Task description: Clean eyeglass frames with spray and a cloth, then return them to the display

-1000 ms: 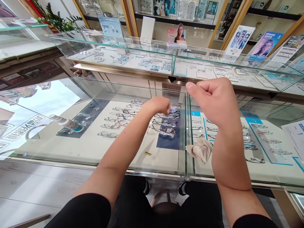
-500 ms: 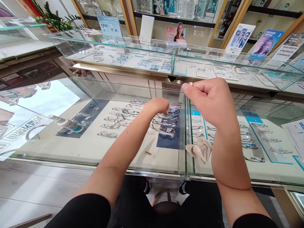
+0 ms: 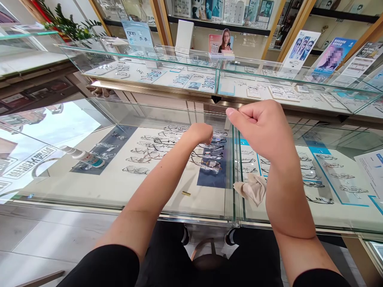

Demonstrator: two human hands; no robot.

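Observation:
My left hand [image 3: 200,134] is curled into a fist over the glass display counter [image 3: 167,215], at about the middle. Beneath it, rows of eyeglasses [image 3: 136,170] lie inside the case. My right hand [image 3: 265,125] is raised to the right, also in a fist, its thumb pointing left along the bent fingers. No object shows in either hand; the insides of both fists are turned away. A beige cloth [image 3: 253,189] lies crumpled on the glass beside my right forearm. To the left, a white spray bottle [image 3: 85,156] rests on its side on the counter.
A second glass showcase [image 3: 143,85] with more eyeglasses stands across a gap. Upright advertising cards [image 3: 301,50] line its top. A potted plant [image 3: 72,26] is at the back left. A small gold label [image 3: 186,193] shows in the near case.
My right hand has shifted very slightly left and down. My left hand, the cloth and the bottle stay where they were.

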